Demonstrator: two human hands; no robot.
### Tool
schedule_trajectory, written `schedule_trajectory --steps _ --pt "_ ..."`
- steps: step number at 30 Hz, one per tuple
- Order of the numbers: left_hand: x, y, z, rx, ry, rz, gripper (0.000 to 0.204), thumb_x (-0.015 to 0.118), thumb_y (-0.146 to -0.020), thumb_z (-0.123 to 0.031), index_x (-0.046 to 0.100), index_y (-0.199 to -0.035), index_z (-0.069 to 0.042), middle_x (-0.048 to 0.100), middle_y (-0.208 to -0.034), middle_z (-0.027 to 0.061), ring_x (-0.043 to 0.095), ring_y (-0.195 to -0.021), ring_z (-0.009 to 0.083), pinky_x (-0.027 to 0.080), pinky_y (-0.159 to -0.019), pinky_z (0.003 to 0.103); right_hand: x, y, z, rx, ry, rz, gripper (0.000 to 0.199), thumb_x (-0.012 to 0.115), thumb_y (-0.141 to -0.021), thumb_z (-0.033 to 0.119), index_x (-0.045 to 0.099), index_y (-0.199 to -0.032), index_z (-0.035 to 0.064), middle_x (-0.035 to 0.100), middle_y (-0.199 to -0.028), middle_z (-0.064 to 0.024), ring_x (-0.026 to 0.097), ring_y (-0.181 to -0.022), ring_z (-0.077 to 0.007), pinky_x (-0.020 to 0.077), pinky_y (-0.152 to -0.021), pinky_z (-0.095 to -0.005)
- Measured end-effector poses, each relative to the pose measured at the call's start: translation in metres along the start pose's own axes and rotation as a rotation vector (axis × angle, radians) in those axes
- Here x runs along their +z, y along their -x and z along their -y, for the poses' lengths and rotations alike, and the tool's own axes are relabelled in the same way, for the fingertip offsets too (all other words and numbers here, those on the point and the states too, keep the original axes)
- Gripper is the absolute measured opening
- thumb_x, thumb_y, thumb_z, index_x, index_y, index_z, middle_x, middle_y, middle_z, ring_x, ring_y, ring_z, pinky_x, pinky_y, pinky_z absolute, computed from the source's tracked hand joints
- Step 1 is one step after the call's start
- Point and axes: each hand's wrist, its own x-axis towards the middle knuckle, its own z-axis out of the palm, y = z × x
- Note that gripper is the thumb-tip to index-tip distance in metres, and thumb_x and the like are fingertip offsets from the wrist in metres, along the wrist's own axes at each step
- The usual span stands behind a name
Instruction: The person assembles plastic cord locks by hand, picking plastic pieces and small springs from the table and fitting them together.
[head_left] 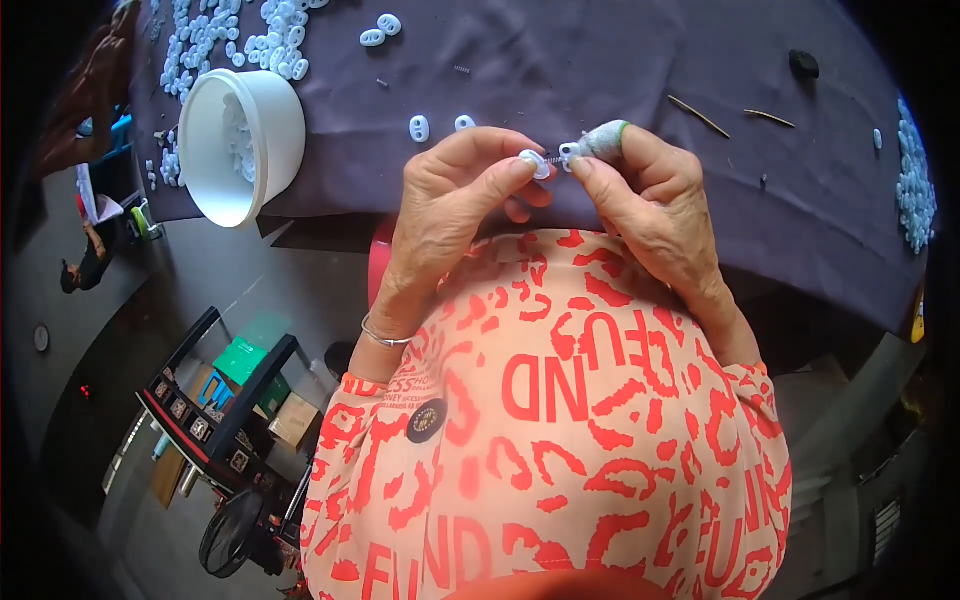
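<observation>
You're in a small piecework assembly workshop, not a home. The worktop [600, 60] is covered with a dark purple cloth, and heaps of identical small white plastic parts [235, 35] sit at its far left corner, more at the right edge [915, 190]. A white bowl [245, 145] at the left near edge holds more of the same parts. Loose tiny springs [462, 69] and thin sticks [698, 115] lie scattered on the cloth. Below the left edge you see bare grey concrete floor [230, 270], a floor fan [230, 535], cardboard boxes [295, 420] and a black rack [215, 415].
</observation>
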Motion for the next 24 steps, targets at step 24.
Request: schedule_trajectory --steps 24 --pt "-0.0045 -0.001 0.0081 -0.001 0.024 -0.011 0.016 0.066 -0.082 -0.008 0.064 -0.096 0.001 0.067 -0.084 0.0093 0.066 -0.073 0.014 0.051 -0.059 0.02 0.0009 -0.0031 -0.0005 -0.004 0.145 0.085 0.012 0.057 -0.088 0.011 0.06 -0.084 -0.0003 0.051 -0.061 0.0036 0.041 -0.056 -0.0019 0.0325 -0.049 -0.0201"
